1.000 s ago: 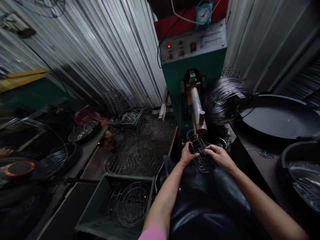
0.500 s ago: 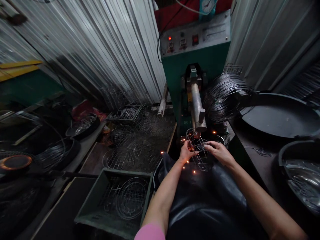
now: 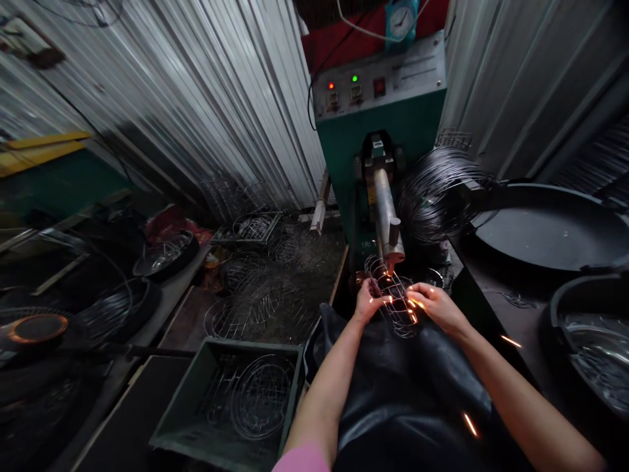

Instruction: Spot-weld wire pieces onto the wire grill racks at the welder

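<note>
A small round wire frame (image 3: 399,308) is held under the tip of the machine's metal arm (image 3: 386,206), above a dark apron (image 3: 393,393). My left hand (image 3: 368,301) is closed on the frame's left side, thumb pointing right across the wires. At its right side, my right hand (image 3: 432,303) pinches the frame with thumb and forefinger. Bright sparks show at the electrode tip and over the wires between my hands. On the green machine's panel (image 3: 417,69) a red and a green light are lit.
A green crate (image 3: 171,410) with wire rings stands at the lower left. Coiled wire (image 3: 437,190) lies right of the machine arm. Large black pans (image 3: 550,226) are on the right. Wire pieces and black bowls (image 3: 147,301) cover the left side.
The green panel light has come on. Brighter sparks now appear at the tip and on the wire frame, with streaks flying to the lower right. Both hands keep hold of the frame.
</note>
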The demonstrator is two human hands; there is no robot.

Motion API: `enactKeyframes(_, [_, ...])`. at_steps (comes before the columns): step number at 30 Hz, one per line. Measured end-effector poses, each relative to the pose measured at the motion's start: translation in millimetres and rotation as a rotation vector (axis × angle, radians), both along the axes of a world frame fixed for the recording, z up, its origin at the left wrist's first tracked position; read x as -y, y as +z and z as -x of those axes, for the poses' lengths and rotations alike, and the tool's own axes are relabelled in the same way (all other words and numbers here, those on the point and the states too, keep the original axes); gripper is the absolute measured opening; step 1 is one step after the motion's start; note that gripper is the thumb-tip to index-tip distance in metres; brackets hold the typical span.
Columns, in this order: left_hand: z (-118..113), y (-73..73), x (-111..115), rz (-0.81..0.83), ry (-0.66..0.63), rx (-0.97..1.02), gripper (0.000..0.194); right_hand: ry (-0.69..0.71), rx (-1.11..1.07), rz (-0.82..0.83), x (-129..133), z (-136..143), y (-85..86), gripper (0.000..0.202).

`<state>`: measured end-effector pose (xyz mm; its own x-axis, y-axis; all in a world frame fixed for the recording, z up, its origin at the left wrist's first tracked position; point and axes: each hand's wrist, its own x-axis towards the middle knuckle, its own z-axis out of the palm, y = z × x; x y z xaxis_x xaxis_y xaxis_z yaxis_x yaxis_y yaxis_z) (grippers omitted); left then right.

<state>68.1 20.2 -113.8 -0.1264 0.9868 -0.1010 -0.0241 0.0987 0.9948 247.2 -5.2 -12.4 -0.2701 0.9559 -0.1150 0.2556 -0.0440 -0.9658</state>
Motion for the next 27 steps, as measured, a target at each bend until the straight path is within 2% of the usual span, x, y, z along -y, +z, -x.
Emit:
enactKeyframes(4, [-1, -0.3, 8, -0.030, -0.017, 0.065, 0.064, 0.105, -0.021, 0.059, 17, -12, -7.5, 0.035])
enactKeyframes(7, [-3, 2.0, 10, 0.013, -0.053, 0.135, 0.063, 0.110, -0.033, 0.065, 20, -11, -3.6, 0.037])
enactKeyframes(10, [-5, 6.8, 7, 0.078, -0.024, 0.189, 0.061, 0.050, -0.044, 0.037, 9, -4, 4.6, 0.041])
enactKeyframes(14, [-2, 14.0, 0, 0.137, -0.001, 0.202, 0.060, 0.041, -0.028, -0.001, -7, 6, 11.8, 0.042])
enactKeyframes(20, [0, 22.1, 0, 0.216, -0.058, 0.237, 0.056, 0.012, 0.042, -0.081, -21, 13, 10.7, 0.035])
enactKeyframes(23, [-4, 19.1, 9, 0.215, -0.106, 0.297, 0.059, 0.019, 0.039, -0.070, -14, 5, 5.4, 0.034])
enactKeyframes(27, [-7, 7.8, 20, 0.217, -0.109, 0.310, 0.072, 0.106, 0.039, 0.055, 7, -13, -0.1, 0.038])
